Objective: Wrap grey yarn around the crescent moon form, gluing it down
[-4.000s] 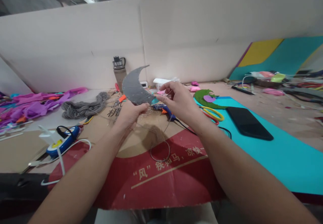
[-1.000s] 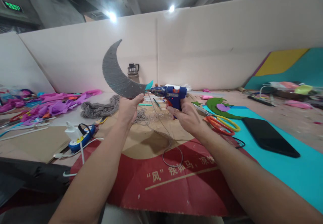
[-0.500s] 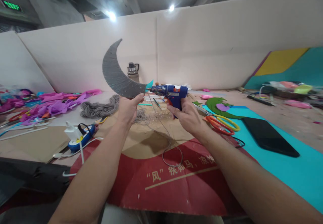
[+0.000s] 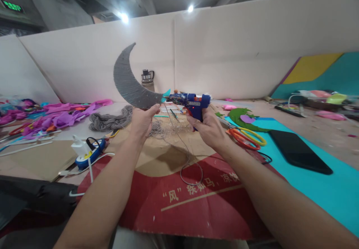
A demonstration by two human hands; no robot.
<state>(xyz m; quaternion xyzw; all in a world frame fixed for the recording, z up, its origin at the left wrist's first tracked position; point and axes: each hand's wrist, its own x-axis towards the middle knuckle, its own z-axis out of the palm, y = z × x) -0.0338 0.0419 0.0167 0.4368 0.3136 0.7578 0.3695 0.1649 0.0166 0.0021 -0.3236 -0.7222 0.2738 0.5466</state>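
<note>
A crescent moon shape (image 4: 127, 80) wound in grey yarn is raised above the table, its lower edge pinched in my left hand (image 4: 143, 121). Its right tip is bare and turquoise (image 4: 167, 93). My right hand (image 4: 209, 126) is wrapped round the handle of a blue hot glue gun (image 4: 193, 102), whose small red light is lit. The gun's nozzle points left, at the turquoise tip; whether they touch I cannot tell. From the crescent a strand of grey yarn (image 4: 183, 144) hangs down and loops on the cardboard (image 4: 174, 211) below.
Grey yarn skeins (image 4: 112, 120) lie behind my left arm, near a blue power strip (image 4: 91, 157) with a white plug. Orange and yellow scissors (image 4: 246, 138) and a black phone (image 4: 300, 151) are at right on turquoise sheet. A bottle (image 4: 147, 80) stands at the back.
The glue gun has shifted very slightly right and up in my right hand. My left hand and the crescent are nearly still.
</note>
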